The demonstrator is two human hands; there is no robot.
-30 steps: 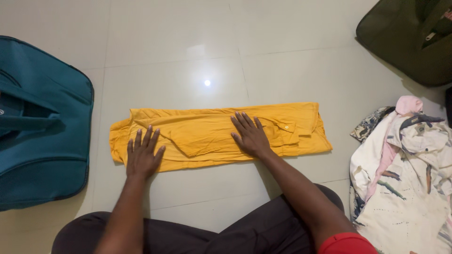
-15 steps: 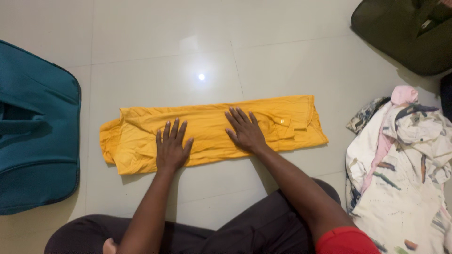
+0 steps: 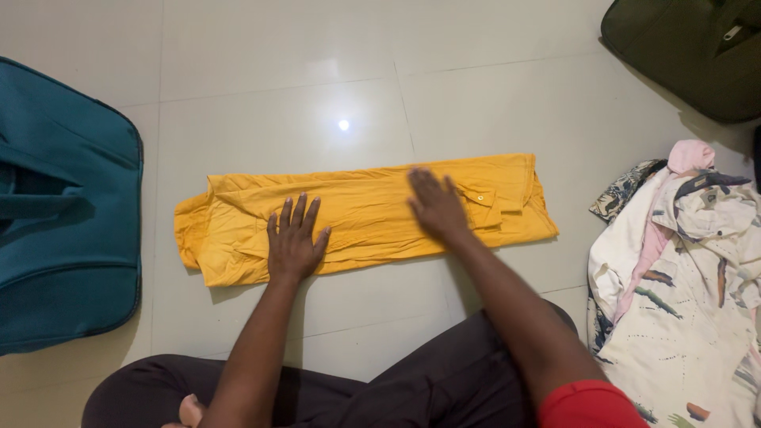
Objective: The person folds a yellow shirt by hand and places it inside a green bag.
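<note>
Pale glossy floor tiles [image 3: 261, 47] fill the view, with a ceiling light glinting off them just above the work. At the centre, the left hand [image 3: 293, 242] lies flat with its fingers spread wide, palm pressing on the left half of a yellow garment [image 3: 361, 210] and holding nothing. The right hand [image 3: 436, 204] also rests open and flat, its fingers closer together, on the right half beside a small button flap. The garment is folded into a long band lying across the tiles, directly in front of the person's crossed legs in dark trousers [image 3: 357, 388].

Further out, a teal bag [image 3: 63, 206] sits well to the left, a dark olive bag [image 3: 690, 47] in the top right corner, and a heap of patterned clothes [image 3: 682, 269] to the right.

On so smooth a floor the band could slide or bunch under a sideways push, and the loose folded layers near the left end could slip open if pressure is uneven.

Compared with half a second ago, the right hand has moved rightward toward the button flap, while the left hand stays in nearly the same place.
</note>
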